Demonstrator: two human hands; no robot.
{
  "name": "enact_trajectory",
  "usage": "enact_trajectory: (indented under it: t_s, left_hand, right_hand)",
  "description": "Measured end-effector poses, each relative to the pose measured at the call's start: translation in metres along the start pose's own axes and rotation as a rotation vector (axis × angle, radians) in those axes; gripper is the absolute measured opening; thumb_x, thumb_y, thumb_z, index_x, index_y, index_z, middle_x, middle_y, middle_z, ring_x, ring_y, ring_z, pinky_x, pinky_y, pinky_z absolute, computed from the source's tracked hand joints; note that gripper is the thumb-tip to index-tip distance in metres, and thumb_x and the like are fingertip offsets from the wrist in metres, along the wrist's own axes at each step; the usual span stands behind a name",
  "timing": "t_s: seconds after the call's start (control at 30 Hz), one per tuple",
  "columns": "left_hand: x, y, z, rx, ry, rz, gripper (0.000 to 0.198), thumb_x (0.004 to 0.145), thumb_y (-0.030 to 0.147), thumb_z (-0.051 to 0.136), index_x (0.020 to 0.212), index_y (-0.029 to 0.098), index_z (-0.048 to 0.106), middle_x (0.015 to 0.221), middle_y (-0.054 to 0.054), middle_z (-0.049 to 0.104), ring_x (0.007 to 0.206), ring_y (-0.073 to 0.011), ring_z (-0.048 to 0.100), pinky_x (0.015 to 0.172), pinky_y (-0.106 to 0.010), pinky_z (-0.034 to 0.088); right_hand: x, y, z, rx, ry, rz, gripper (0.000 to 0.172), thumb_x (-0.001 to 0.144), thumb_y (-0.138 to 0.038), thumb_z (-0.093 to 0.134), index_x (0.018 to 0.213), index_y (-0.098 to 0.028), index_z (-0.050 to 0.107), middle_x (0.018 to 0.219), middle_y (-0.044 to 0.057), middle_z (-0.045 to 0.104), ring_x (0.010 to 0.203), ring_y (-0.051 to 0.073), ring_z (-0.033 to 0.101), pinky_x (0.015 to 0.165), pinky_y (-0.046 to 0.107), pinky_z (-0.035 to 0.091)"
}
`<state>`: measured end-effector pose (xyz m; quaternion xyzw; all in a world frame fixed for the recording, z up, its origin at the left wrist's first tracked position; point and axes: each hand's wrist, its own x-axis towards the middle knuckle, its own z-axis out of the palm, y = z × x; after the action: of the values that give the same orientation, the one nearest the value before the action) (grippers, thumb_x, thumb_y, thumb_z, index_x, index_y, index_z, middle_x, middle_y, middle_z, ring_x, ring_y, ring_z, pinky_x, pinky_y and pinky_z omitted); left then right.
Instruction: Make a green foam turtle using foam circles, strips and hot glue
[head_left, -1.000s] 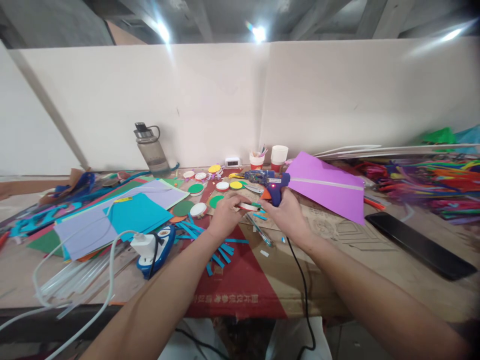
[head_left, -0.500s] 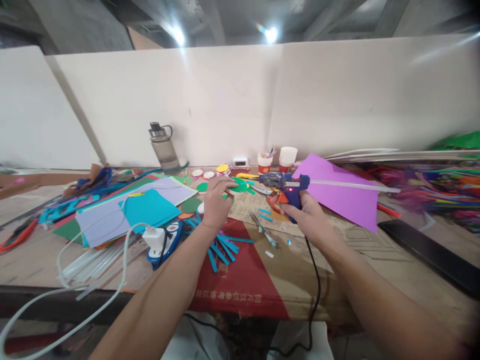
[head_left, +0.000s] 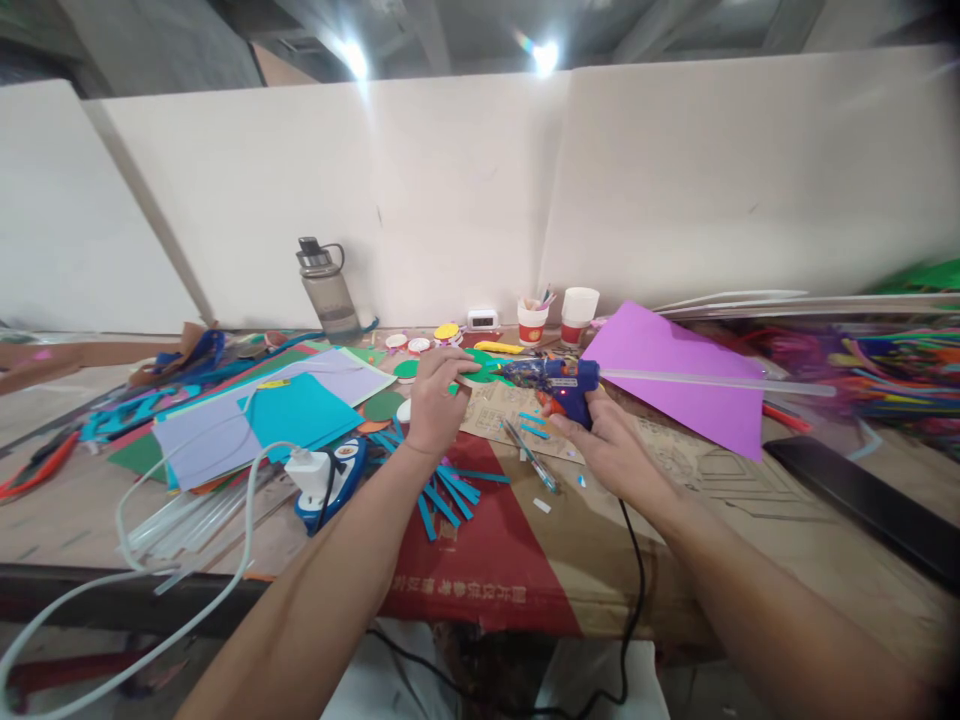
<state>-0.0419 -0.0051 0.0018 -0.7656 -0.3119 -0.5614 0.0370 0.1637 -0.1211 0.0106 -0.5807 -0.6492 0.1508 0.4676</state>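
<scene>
The blue glue gun (head_left: 559,378) is above the middle of the bench (head_left: 60,530), nearer the back edge than the front, its nozzle pointing left. The right hand (head_left: 619,440) has its grip clamped round the handle, and a translucent glue stick (head_left: 712,383) juts from the gun's rear. At the nozzle is a green paper disc (head_left: 487,368), pinched in the left hand's (head_left: 436,400) grip; whether nozzle and disc touch cannot be told. Just below them lie a pen (head_left: 531,455) and a fan of blue paper strips (head_left: 450,495). A purple sheet (head_left: 667,410) lies toward the back right corner. Along the back edge stand a water bottle (head_left: 330,300), a small digital clock (head_left: 482,319) and two paper cups (head_left: 580,312). A blue-and-white power strip (head_left: 341,480) sits left of centre, near the front edge.
</scene>
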Motion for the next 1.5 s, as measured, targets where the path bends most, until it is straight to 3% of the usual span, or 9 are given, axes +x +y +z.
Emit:
enact_trajectory:
  t_s: [0.2,0.53,0.77,1.03,1.5]
  left_hand:
    - [-0.0007,0.0014,0.0000,0.010,-0.011,-0.007,0.029,0.073,-0.003,0.057,0.082,0.021,0.069,0.098,-0.004,0.071,0.100,-0.0190,0.063,0.094,-0.037,0.050]
    - [-0.0022,-0.0012,0.0022,0.016,0.032,0.060,0.032,0.071,-0.006,0.058,0.082,0.021,0.068,0.096,-0.003,0.071,0.097,-0.0186,0.065,0.091,-0.036,0.052]
    - [-0.0023,-0.0019,0.0025,0.021,0.023,0.034,0.031,0.072,-0.005,0.059,0.083,0.022,0.069,0.096,-0.003,0.071,0.097,-0.0193,0.064,0.091,-0.037,0.052]
    - [-0.0026,-0.0016,0.0028,0.011,0.025,0.043,0.030,0.072,-0.005,0.059,0.083,0.021,0.069,0.095,-0.003,0.071,0.097,-0.0192,0.064,0.091,-0.037,0.052]
    - [-0.0027,-0.0009,0.0025,0.013,0.019,0.032,0.031,0.071,-0.005,0.058,0.083,0.021,0.068,0.096,-0.003,0.072,0.097,-0.0192,0.064,0.090,-0.037,0.052]
  right_hand:
    - [-0.0012,-0.0001,0.0018,-0.035,-0.008,0.044,0.037,0.087,-0.040,0.055,0.118,-0.019,0.061,0.106,0.009,0.070,0.097,0.027,0.063,0.090,0.040,0.048]
    - [-0.0010,0.0007,0.0039,-0.045,-0.030,0.029,0.037,0.088,-0.042,0.054,0.114,-0.017,0.061,0.110,0.012,0.069,0.101,0.028,0.063,0.092,0.042,0.047]
    - [-0.0013,-0.0008,0.0030,-0.101,-0.027,0.018,0.037,0.088,-0.042,0.052,0.113,-0.017,0.063,0.104,0.012,0.071,0.097,0.029,0.064,0.088,0.043,0.048]
    - [-0.0009,-0.0050,0.0019,-0.079,-0.031,0.036,0.047,0.087,-0.040,0.053,0.127,-0.014,0.056,0.111,0.014,0.070,0.099,0.029,0.064,0.089,0.042,0.048]
    - [-0.0020,-0.0027,0.0027,-0.096,-0.024,0.012,0.045,0.088,-0.039,0.052,0.126,-0.015,0.056,0.109,0.013,0.071,0.099,0.029,0.064,0.090,0.043,0.048]
